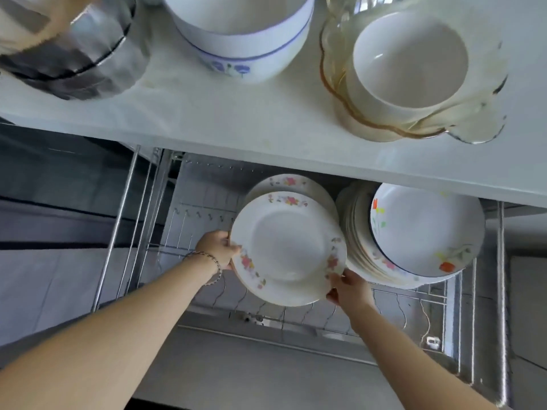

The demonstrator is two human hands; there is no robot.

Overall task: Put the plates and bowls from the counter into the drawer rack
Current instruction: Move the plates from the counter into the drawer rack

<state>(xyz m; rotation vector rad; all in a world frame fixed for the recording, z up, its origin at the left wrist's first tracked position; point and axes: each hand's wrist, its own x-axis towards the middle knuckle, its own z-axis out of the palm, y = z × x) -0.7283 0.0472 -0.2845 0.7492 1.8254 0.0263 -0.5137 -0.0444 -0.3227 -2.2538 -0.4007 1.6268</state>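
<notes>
Head: counter [266, 119] overhanging racked plates [288, 247]

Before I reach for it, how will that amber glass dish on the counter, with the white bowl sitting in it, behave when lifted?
The amber glass dish looks thin and scalloped, so probably fragile and awkward at the rim. The white bowl sits loose inside and may slide if tilted. The dish appears to overhang the counter edge, so a push could tip it.

Soft daylight, blurred, warped edges

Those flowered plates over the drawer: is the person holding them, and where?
Yes. Both hands hold the flowered plates by the rim: left hand at the left edge, right hand at the lower right.
</notes>
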